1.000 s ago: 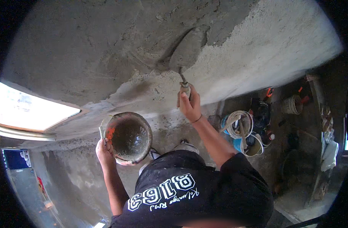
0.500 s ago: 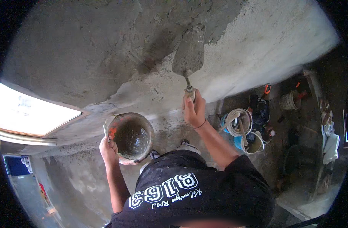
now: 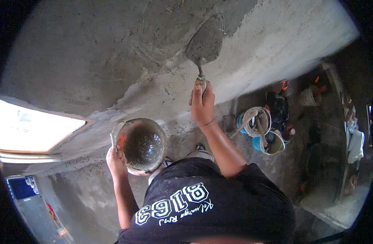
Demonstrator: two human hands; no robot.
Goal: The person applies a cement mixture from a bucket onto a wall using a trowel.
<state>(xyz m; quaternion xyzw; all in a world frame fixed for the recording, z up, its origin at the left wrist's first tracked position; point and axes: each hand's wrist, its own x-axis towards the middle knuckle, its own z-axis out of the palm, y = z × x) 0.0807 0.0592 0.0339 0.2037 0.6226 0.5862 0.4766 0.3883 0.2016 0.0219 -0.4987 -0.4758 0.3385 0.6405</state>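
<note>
My right hand (image 3: pixel 202 105) is closed round the handle of a trowel (image 3: pixel 204 40), whose mortar-coated blade lies against or just off the plastered wall (image 3: pixel 97 49); I cannot tell if it touches. The wall is darker and wetter at the upper left, paler along a ragged band below. My left hand (image 3: pixel 116 158) grips the pale handle on the left side of a round bucket (image 3: pixel 163 144) with orange stains and wet grey mortar inside. My feet in sandals show behind the bucket and my dark shirt.
A bright window (image 3: pixel 36 126) is at the left. On the concrete floor (image 3: pixel 76 203) at the right stand buckets with tools (image 3: pixel 272 146), a black bag (image 3: pixel 277 106) and another pail (image 3: pixel 310 94). Pale cloths (image 3: pixel 353 144) hang at the far right.
The trowel and my right hand first drew down, then moved upward along the wall. My left hand and the bucket are slightly further right in the view.
</note>
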